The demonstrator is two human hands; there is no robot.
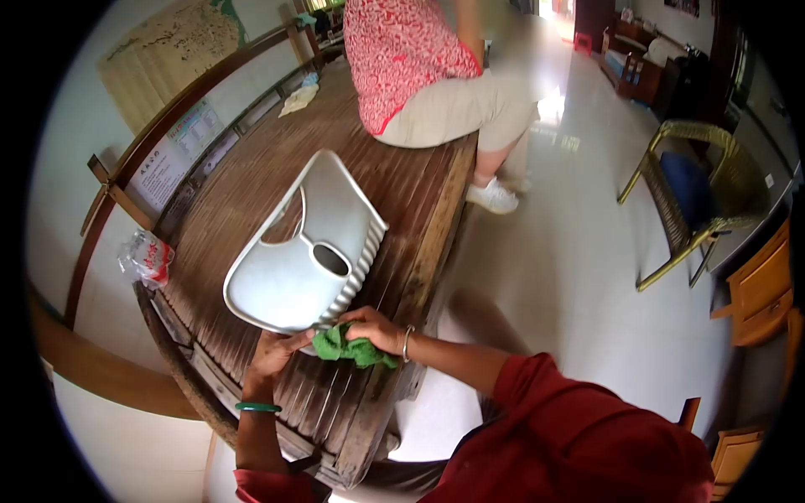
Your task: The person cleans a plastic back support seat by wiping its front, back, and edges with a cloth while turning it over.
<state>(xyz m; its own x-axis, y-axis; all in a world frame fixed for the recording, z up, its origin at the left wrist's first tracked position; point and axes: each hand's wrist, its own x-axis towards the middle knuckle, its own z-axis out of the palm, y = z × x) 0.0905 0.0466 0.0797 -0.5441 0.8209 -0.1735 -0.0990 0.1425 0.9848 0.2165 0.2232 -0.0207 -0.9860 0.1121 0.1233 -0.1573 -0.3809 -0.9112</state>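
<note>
Okay, so the main thing here is the silvery panel (pixel 289 281), tilted, on the slatted wooden surface (pixel 222 197). It's got two openings and a ribbed side. I'll use it as the landmark.

The left hand (pixel 271 355) is at its near edge, thumb along the rim; looks like a grip, though some of those fingers are hidden. The right hand (pixel 375 329) has its fingers bunched around a crumpled green cloth (pixel 342 345), pinching it against that same near edge, right beside the left thumb.

How far along? The cloth is only at the near edge. The far end, both openings and most of the ribs have no cloth on them. I honestly can't tell which parts have been gone over or how much is left, and no obvious dirt shows at this size.

Beyond the panel, a person (pixel 411 63) in a red patterned top sits on the surface, and a crumpled plastic bag (pixel 148 258) lies left of the panel.
</note>
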